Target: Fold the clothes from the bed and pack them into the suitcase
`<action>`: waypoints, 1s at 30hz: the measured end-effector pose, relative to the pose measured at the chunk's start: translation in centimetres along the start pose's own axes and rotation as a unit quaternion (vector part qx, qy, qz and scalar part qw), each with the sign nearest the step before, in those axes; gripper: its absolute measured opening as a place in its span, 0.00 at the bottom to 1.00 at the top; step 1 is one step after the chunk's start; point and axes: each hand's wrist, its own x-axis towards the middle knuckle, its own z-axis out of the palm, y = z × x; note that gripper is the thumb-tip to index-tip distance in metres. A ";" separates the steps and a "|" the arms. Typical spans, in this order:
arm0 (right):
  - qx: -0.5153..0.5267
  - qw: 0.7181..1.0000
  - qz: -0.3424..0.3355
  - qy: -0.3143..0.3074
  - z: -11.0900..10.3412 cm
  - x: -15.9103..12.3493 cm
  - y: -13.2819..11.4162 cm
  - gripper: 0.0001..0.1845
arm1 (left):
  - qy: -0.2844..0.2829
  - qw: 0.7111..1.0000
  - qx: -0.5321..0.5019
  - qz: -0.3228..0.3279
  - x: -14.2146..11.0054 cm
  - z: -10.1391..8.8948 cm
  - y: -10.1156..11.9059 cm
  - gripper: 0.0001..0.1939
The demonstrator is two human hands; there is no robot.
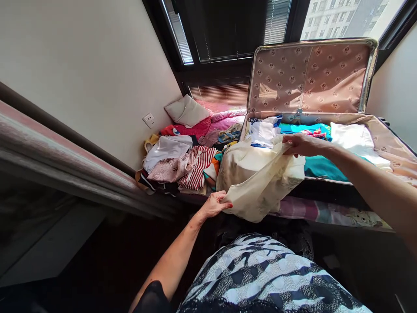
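A cream-coloured cloth garment (pixel 260 182) is stretched between my two hands; its exact kind does not show. My left hand (pixel 215 204) pinches its near left edge, low in front of the ledge. Higher up, my right hand (pixel 298 144) grips the far right edge, over the near side of the open suitcase (pixel 399 141). The garment hangs down across the suitcase's left front corner and hides it. Inside the suitcase lie a white folded garment (pixel 352 138), teal clothing (pixel 325 168) and a white and blue garment (pixel 262 132).
Left of the suitcase is a heap of clothes, with a red-striped garment (pixel 197 167) and a white one (pixel 167 152). Behind it a pale cushion (pixel 188 111) leans by the wall. The suitcase lid (pixel 308 78) stands up against the window. A curtain (pixel 65 143) hangs at left.
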 end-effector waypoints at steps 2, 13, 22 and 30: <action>-0.027 1.000 -0.009 0.011 -1.7 0.1 1.1 0.13 | 0.002 1.000 0.005 0.015 0.4 -1.9 2.2 0.29; 0.152 0.986 0.028 -0.057 -11.0 2.0 2.2 0.28 | 0.103 0.979 0.174 0.036 8.8 -11.4 21.6 0.22; 0.069 0.978 0.001 0.198 -29.3 -5.5 -5.2 0.31 | 0.186 0.904 0.316 0.222 10.0 -14.2 44.7 0.23; -0.154 0.901 0.060 0.400 -36.9 -13.3 -10.3 0.24 | 0.268 0.802 0.417 0.333 12.1 -11.5 57.9 0.33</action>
